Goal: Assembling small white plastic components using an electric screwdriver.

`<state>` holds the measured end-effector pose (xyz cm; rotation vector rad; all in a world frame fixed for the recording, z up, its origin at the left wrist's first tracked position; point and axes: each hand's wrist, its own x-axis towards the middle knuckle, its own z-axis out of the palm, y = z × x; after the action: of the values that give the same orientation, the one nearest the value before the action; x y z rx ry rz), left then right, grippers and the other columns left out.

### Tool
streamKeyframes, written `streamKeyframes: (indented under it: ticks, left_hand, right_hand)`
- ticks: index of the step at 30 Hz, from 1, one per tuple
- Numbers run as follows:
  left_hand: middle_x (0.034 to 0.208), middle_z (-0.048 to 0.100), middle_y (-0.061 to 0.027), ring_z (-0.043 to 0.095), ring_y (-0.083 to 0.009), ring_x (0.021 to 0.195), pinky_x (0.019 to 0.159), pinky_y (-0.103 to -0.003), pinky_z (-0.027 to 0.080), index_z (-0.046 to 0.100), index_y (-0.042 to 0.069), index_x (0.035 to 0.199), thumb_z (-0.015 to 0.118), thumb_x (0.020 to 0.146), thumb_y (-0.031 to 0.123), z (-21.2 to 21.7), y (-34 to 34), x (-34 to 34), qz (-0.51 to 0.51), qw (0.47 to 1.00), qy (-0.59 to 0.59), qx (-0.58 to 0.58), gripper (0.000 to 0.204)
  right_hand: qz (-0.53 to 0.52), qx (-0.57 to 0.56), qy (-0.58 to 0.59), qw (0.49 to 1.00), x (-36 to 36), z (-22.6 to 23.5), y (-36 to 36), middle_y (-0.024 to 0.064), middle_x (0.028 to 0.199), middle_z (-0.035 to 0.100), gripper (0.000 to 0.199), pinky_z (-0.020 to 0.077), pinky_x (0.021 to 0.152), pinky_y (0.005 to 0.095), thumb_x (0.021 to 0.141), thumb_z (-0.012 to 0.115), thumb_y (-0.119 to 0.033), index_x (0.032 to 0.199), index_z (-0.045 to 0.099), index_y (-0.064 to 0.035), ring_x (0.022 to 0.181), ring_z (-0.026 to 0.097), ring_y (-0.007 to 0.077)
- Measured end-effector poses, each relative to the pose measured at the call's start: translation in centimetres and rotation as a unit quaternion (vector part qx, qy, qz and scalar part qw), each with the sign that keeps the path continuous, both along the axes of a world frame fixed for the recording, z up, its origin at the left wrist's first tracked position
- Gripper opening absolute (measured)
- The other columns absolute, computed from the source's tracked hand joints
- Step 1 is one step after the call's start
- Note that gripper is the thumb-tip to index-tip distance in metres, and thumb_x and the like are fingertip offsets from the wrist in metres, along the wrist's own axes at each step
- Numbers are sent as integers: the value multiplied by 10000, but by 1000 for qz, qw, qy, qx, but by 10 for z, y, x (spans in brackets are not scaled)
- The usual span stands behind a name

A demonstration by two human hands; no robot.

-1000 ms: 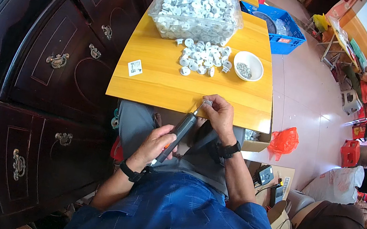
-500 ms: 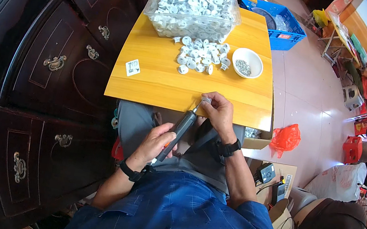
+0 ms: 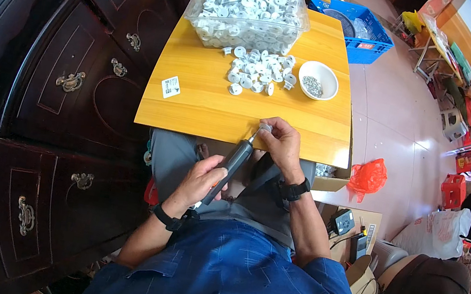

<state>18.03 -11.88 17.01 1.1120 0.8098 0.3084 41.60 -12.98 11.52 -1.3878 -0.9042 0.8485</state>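
My left hand (image 3: pixel 204 182) is wrapped round the dark body of an electric screwdriver (image 3: pixel 237 158), which points up and to the right. Its tip meets a small round white plastic part (image 3: pixel 265 128) at the table's near edge. My right hand (image 3: pixel 282 146) pinches that part between thumb and fingers; a screw there is too small to make out. Beyond, a loose pile of similar white parts (image 3: pixel 258 72) lies on the yellow table (image 3: pixel 204 108). To its right stands a white bowl (image 3: pixel 327 77) with small metal screws (image 3: pixel 311 86) in it.
A clear plastic bin (image 3: pixel 248 25) heaped with white parts stands at the table's far end. A label card (image 3: pixel 170 87) lies at the left. Dark drawers (image 3: pixel 67 80) flank the left side. A blue crate (image 3: pixel 366 55) and a red bag (image 3: pixel 367 176) sit on the right.
My hands, the screwdriver and the white part stay nearly in place. At the far right, a person in the background has shifted.
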Motion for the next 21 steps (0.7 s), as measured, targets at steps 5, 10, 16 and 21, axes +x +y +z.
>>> streamKeyframes:
  ticks: [5,10,16,21]
  left_hand:
    - [750,618,-59,584,-111,539,505,-242,499,545,13,1185,484,972,177,1,3,1,-1,1000,16,9,276]
    - [748,614,-52,578,-102,535,503,-239,496,546,17,1182,481,970,177,0,4,2,-6,999,25,23,273]
    - [764,615,-53,583,-101,560,526,-229,492,530,23,1202,478,977,198,3,6,4,-23,999,19,17,290]
    - [772,615,-51,580,-102,572,537,-225,483,522,25,1228,494,994,244,-1,13,-6,-16,1000,-23,5,322]
  right_hand:
    - [0,-5,-5,1000,0,2,1,-14,800,661,161,488,613,191,852,672,41,1011,674,15,697,594,33]
    - [0,-19,3,1000,1,3,1,-13,772,646,158,470,575,188,855,670,35,1011,674,12,665,579,31]
    - [-13,-5,15,1000,2,0,5,-13,694,618,147,458,530,207,880,657,0,1024,684,2,581,541,43]
    - [-19,-51,-23,998,11,21,-4,37,790,652,159,498,592,263,877,677,-57,1029,704,-20,645,592,104]
